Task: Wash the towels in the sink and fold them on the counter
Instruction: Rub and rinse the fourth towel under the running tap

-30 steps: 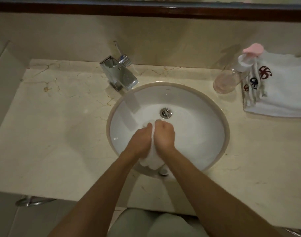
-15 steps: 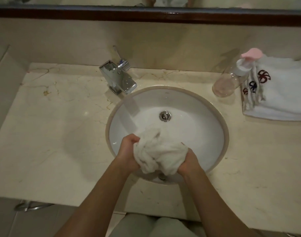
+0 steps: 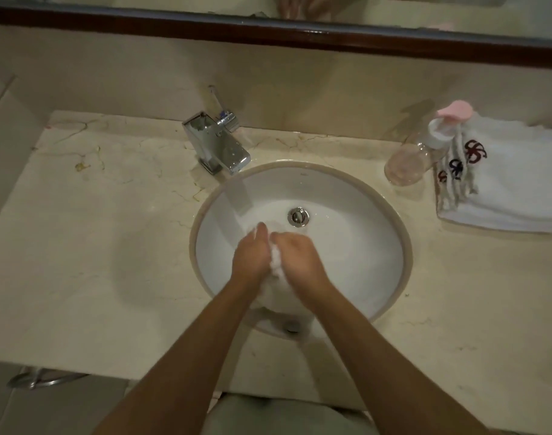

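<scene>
Pressed together over the near half of the round white sink (image 3: 378, 221): left hand (image 3: 251, 257) and right hand (image 3: 300, 255), fingers curled, squeezing a bunched white wet towel (image 3: 276, 262) between them. Beyond, a chrome faucet (image 3: 218, 142) at the basin's rim. Far right on the marble counter (image 3: 89, 246), a clear soap bottle (image 3: 409, 161) beside stacked folded towels (image 3: 513, 183).

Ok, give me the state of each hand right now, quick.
Left hand: closed on the white towel, over the sink.
Right hand: closed on the same towel.
</scene>
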Demonstrator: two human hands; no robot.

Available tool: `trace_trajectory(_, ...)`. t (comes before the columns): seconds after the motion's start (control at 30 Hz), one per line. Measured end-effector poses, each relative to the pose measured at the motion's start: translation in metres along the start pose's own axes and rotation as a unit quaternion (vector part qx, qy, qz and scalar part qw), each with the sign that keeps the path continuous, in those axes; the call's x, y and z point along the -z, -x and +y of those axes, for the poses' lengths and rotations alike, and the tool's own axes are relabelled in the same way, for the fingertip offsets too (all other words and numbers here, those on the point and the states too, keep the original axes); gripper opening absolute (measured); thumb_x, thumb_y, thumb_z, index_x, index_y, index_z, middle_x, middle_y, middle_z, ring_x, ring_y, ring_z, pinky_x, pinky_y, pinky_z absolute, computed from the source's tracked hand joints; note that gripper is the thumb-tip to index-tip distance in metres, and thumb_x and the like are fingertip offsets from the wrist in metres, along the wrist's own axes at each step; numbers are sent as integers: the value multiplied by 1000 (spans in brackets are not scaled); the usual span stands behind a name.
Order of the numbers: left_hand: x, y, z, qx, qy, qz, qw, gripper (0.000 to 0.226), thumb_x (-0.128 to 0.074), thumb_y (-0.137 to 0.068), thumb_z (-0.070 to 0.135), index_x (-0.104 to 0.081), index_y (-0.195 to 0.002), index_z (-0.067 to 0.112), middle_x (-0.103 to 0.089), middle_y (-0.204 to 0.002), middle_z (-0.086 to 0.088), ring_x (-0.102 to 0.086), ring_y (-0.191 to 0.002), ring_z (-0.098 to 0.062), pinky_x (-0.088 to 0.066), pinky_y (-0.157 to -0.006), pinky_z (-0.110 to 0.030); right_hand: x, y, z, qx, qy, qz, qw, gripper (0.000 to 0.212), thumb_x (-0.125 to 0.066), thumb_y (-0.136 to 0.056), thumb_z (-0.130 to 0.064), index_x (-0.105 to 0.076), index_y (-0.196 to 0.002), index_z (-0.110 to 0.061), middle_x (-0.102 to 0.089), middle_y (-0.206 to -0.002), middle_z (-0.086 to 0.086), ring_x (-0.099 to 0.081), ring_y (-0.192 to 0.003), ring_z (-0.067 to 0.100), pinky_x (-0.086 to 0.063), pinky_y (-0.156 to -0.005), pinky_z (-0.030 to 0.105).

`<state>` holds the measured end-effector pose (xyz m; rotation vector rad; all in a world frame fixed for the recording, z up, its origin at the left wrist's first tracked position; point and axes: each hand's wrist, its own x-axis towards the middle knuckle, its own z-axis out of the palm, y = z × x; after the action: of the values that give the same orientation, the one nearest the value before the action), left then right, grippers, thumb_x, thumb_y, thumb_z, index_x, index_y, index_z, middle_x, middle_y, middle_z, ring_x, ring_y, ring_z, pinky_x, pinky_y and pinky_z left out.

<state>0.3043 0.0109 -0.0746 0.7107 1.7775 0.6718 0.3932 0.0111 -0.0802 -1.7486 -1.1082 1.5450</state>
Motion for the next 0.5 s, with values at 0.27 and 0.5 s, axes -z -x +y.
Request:
trace_trajectory(0.27, -8, 24, 10, -111, -114, -35, 987, 43, -24, -108, 40, -63, -112, 22, -65, -109, 12, -59, -108, -18, -41, -86, -17, 14, -20, -20, -59, -106, 155, 981, 34, -53, -83, -25, -51, -49, -17, -50, -53, -2, -47, -59, 19, -41, -60, 38)
trace_trajectory(0.5, -1, 24, 1, -124, -163, -65, 977, 47, -26, -108, 39, -60, -85, 16, -58, -80, 0, -54, -74, -16, -41, -68, -30, 9, -36, -26, 3, 49, 234, 971, 40, -51, -90, -21, -40, -52, -15, -38, -53, 1, -35, -55, 24, -29, -55, 34)
